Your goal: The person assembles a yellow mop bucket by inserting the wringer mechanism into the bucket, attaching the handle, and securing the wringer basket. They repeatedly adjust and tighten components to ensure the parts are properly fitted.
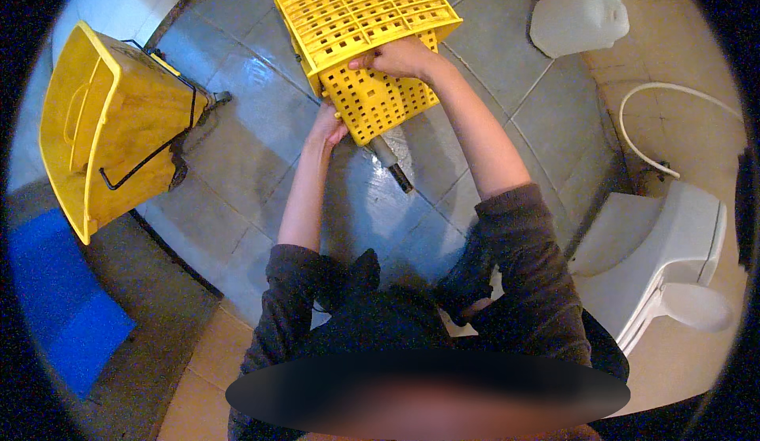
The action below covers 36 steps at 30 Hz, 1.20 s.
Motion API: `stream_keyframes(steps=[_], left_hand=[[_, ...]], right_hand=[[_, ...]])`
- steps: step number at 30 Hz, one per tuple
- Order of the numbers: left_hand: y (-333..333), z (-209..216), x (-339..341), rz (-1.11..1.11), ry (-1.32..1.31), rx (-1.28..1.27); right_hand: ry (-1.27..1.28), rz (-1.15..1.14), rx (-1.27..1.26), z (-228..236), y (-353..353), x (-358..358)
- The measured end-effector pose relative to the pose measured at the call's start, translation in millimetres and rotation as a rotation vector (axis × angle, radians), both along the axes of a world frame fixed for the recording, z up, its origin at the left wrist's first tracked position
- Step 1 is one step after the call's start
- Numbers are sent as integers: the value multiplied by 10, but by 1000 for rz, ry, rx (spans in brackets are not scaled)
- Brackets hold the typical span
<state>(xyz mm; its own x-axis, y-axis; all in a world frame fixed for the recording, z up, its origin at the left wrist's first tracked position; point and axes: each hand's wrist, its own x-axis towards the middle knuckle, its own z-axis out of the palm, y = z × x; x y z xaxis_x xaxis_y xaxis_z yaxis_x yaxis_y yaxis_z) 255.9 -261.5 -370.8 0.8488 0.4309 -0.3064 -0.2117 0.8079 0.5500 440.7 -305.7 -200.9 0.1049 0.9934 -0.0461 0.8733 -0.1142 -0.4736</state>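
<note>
A yellow mop wringer [364,13] with rows of square holes is held off to the front, above the tiled floor. My right hand [402,58] is closed at its near side, between the curved upper grid and the perforated lower plate; some of the fingers are hidden. Lower down, my left hand [328,126] grips the wringer's left edge, its fingertips partly out of sight behind the plastic. Below the perforated plate, a grey lever with a black grip [400,178] sticks out towards me.
A yellow mop bucket [146,116] with a black wire handle and casters stands at left, near a blue cloth or mat [71,298]. A white jerrycan [576,18] sits by the right wall. A white toilet [665,243] and a pale hose [625,120] are at right.
</note>
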Motion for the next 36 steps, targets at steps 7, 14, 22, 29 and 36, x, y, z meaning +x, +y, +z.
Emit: stream_keyframes(steps=[7, 14, 22, 29, 36], left_hand=[[-33, -6, 18, 33, 58, -102], [1, -93, -185, 117, -239, -341], [-448, 1737, -558, 699, 791, 1565], [112, 2368, 533, -242, 994, 2733], [561, 2529, 501, -563, 721, 2664]], right_hand=[[-64, -50, 319, -51, -71, -153], [-208, -515, 453, -204, -725, -809], [116, -915, 93, -1065, -1627, -1760], [425, -468, -296, -1106, -1551, -1169], [381, -409, -220, -123, -2125, -1058]])
